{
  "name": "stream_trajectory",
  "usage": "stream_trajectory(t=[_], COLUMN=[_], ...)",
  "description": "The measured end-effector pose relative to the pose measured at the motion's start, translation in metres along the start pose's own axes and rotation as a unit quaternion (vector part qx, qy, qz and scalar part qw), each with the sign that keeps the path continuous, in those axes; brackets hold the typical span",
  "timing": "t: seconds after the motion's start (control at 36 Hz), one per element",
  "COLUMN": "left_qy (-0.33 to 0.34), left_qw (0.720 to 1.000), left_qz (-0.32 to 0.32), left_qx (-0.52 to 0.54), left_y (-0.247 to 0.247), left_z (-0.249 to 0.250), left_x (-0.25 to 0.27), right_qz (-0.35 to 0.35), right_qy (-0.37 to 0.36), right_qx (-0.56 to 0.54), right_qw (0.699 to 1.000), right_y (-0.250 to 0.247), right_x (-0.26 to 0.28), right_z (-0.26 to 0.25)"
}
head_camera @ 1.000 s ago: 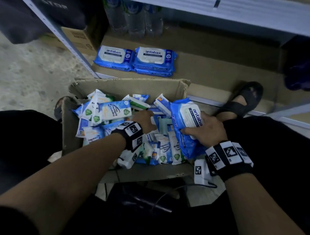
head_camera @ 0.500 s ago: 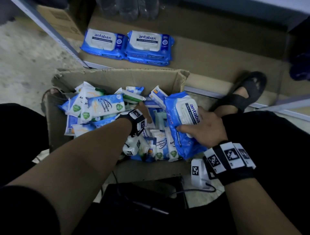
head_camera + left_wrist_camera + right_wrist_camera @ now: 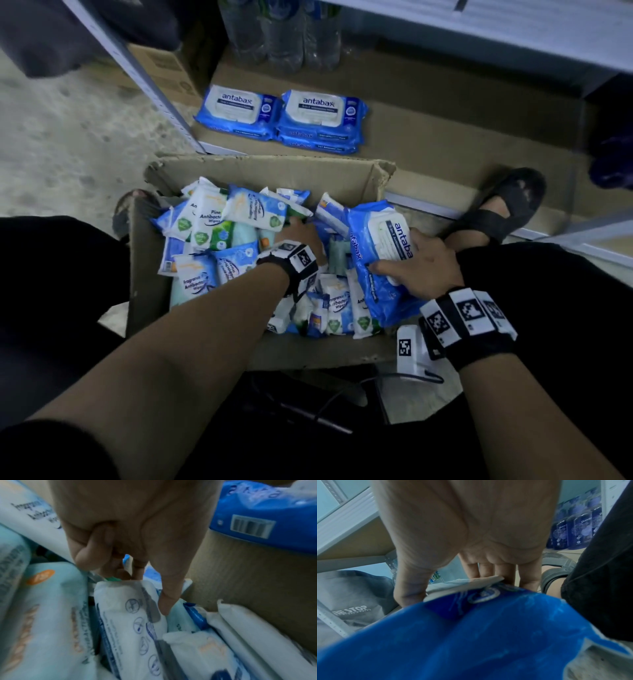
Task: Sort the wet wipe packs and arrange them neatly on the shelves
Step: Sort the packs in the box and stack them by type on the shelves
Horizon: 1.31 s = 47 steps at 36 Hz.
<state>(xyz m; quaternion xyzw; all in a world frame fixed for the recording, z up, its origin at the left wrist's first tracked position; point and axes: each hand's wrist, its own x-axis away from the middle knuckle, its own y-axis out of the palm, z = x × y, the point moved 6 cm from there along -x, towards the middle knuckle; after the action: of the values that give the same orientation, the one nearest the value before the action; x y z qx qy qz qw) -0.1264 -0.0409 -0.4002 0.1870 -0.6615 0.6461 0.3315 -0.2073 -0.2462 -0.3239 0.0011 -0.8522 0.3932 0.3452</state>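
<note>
A large blue antabax pack (image 3: 380, 253) is held by the right hand (image 3: 423, 263), thumb on its white lid and fingers curled behind; it stands tilted on edge at the right side of the cardboard box (image 3: 274, 171), long axis running away from the person. The left hand (image 3: 301, 236) is dug among small wipe packs (image 3: 219, 236) left of that grip, fingers curled, thumb pressed on a white pack (image 3: 130, 615); a firm hold cannot be told. Beyond the box, three antabax packs (image 3: 281, 113) lie flat on the bottom shelf (image 3: 445, 130), in front of water bottles (image 3: 284, 34). Concrete floor (image 3: 68, 137) is seen to the left.
</note>
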Motion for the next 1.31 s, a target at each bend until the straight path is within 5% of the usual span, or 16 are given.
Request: stream_trajectory(t=[0.22,0.47,0.75,0.89,0.97,1.08,1.17,1.22,1.31], left_qy=[0.035,-0.005,0.106,0.182,0.197,0.156,0.098,0.061,0.027], left_qw=[0.999,0.988,0.934,0.882,0.869,0.907,0.981,0.997,0.998], left_qz=[0.013,0.036,0.230,0.389,0.427,0.365,0.158,0.048,0.059], left_qx=[0.008,0.147,0.253,0.196,0.153,0.140,0.059,-0.025,-0.007], left_y=[-0.005,-0.014,-0.126,-0.166,-0.158,-0.104,-0.049,-0.023,-0.023], left_z=[-0.006,-0.021,-0.078,-0.117,-0.139,-0.173,-0.179,-0.182,-0.186], left_x=[0.017,0.051,0.135,0.174,0.178,0.158,0.141,0.139,0.136], right_qz=[0.024,0.057,0.056,0.062,0.065,0.082,0.083,0.081,0.079], right_qy=[-0.004,0.005,0.019,0.046,0.058,0.069,0.083,0.088,0.091], right_qx=[-0.013,0.038,0.062,0.084,0.080,0.073,0.079,0.081,0.083], right_qw=[1.000,0.998,0.996,0.994,0.993,0.992,0.990,0.989,0.989], right_y=[-0.004,-0.013,-0.009,-0.010,-0.008,-0.008,-0.008,-0.008,-0.008], right_x=[0.007,0.021,0.029,0.034,0.035,0.041,0.046,0.047,0.048], right_z=[-0.004,-0.006,-0.017,-0.023,-0.025,-0.033,-0.037,-0.038,-0.040])
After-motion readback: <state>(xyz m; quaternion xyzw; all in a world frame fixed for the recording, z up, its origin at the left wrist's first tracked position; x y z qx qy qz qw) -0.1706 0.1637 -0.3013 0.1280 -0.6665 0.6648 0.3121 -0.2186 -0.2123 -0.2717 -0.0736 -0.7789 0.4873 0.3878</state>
